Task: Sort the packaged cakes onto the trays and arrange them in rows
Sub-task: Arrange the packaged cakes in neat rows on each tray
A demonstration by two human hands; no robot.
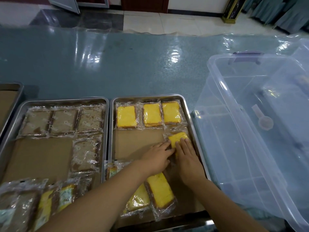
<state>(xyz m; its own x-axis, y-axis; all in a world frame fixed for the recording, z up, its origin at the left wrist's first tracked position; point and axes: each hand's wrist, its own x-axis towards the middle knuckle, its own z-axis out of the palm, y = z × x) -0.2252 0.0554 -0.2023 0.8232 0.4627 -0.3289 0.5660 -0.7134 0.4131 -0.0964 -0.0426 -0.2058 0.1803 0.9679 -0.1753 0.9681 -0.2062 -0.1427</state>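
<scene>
Two steel trays lie side by side. The right tray [187,104] has a back row of three yellow packaged cakes [152,115]. Under that row, at the tray's right side, lies a fourth yellow cake [177,137]. My left hand [157,158] and my right hand [188,157] both rest flat on it with straight fingers, hiding its near half. Two more yellow cakes [159,190] lie loose at the near end of this tray. The left tray [25,104] carries a back row of three brown packaged cakes [63,121] and one more brown cake [86,154] below.
A heap of mixed wrapped cakes [41,203] covers the left tray's near corner. A large clear plastic bin [250,131] stands right of the trays. A third tray's corner [20,86] shows at the far left. Blue table surface [117,64] stretches behind.
</scene>
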